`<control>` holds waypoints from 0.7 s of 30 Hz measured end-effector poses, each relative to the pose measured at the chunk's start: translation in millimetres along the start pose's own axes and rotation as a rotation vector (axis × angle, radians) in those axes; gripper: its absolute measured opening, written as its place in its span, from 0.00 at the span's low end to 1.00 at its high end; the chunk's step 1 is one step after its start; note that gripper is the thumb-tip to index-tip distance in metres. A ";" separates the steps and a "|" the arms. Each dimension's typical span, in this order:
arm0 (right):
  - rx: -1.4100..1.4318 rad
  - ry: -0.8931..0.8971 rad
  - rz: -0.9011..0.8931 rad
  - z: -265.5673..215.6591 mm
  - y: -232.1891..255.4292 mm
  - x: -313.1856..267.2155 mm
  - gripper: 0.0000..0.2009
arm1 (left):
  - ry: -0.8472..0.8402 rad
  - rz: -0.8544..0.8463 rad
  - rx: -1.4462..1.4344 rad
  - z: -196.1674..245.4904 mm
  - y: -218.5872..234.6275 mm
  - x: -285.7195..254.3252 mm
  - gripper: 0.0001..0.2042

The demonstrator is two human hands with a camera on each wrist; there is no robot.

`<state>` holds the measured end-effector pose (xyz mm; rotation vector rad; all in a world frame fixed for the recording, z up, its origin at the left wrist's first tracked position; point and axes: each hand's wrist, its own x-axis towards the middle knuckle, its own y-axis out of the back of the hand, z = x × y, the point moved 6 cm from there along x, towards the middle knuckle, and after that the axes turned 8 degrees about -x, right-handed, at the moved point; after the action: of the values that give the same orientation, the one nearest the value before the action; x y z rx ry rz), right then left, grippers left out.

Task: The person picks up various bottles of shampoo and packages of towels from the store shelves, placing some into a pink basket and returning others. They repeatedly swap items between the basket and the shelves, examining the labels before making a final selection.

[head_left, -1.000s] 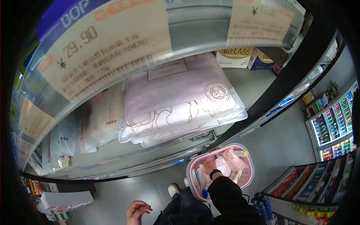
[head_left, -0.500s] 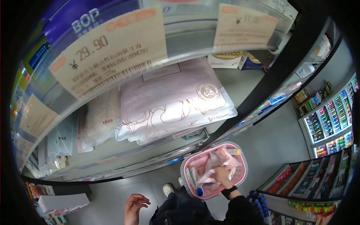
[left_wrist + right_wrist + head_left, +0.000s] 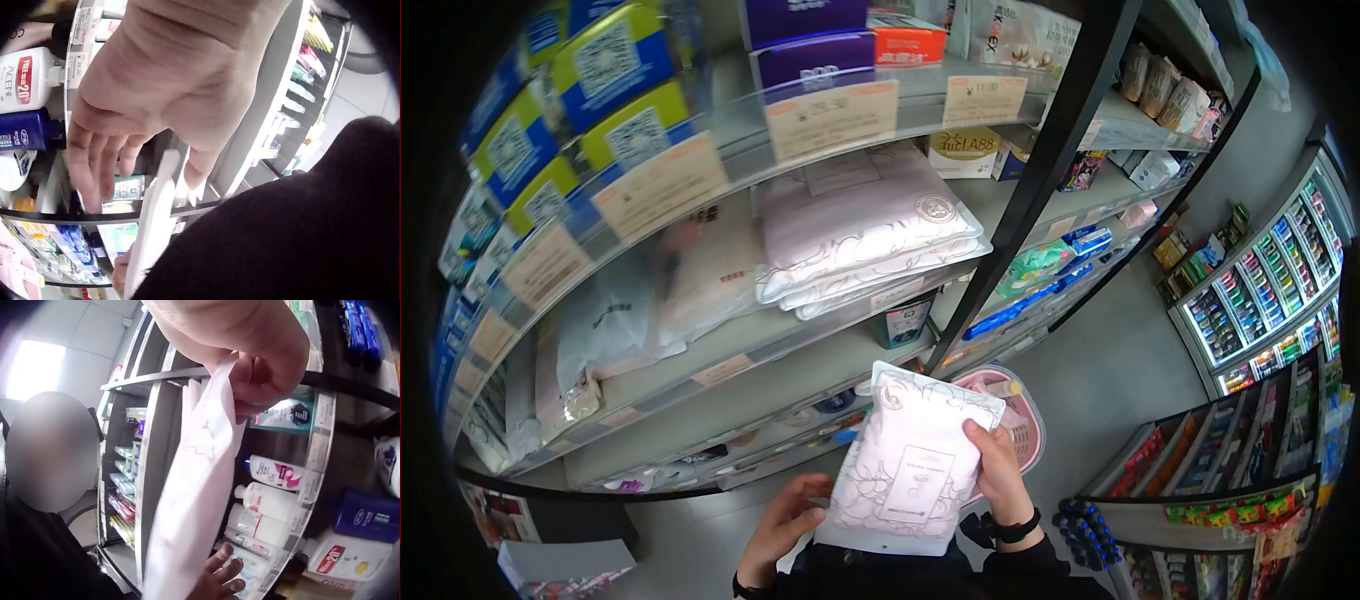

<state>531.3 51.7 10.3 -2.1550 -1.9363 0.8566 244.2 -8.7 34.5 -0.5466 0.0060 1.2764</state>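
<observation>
A flat pale-pink pack point(image 3: 915, 450) with a line pattern and a framed label is held up in front of the body in the head view. My right hand point(image 3: 1000, 470) pinches its right edge, thumb on the front. In the right wrist view the pack point(image 3: 194, 487) hangs edge-on from the curled fingers of that hand point(image 3: 256, 350). Close by the pack's left edge is my left hand point(image 3: 788, 520). The left wrist view shows this hand point(image 3: 169, 81) with fingers and thumb apart, the pack's edge point(image 3: 156, 212) lying in the gap between them.
Behind the pack, a pink basket point(image 3: 1030, 435) stands on the floor, partly hidden. Similar packs point(image 3: 860, 225) lie stacked on the shelf ahead, under a price-tag rail point(image 3: 830, 120). A black shelf post point(image 3: 1040, 190) rises beside them. Another rack point(image 3: 1200, 480) stands at the right.
My right hand has come up out of the basket with the pale-pink pack. The left hand has moved up and right toward the pack, and the head view has drawn back from the shelf.
</observation>
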 end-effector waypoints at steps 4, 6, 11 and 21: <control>-0.017 0.053 -0.050 -2.5 -29.3 -14.5 0.20 | -0.044 0.077 0.080 17.2 -1.5 -13.0 0.24; -0.089 0.107 -0.106 -6.0 -36.1 -20.5 0.21 | -0.136 0.118 0.139 19.7 17.6 -21.6 0.24; 0.124 0.045 -0.683 -20.6 -30.9 -30.8 0.22 | -0.404 0.244 -0.225 36.5 60.1 -45.7 0.23; -1.017 1.251 -0.443 -100.0 -150.4 -88.1 0.15 | -0.080 0.093 -0.618 7.7 65.9 -16.9 0.19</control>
<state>445.5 22.3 189.6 -1.5570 -1.9272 -1.4703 177.0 -9.1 21.0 -1.0317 -0.4467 1.3876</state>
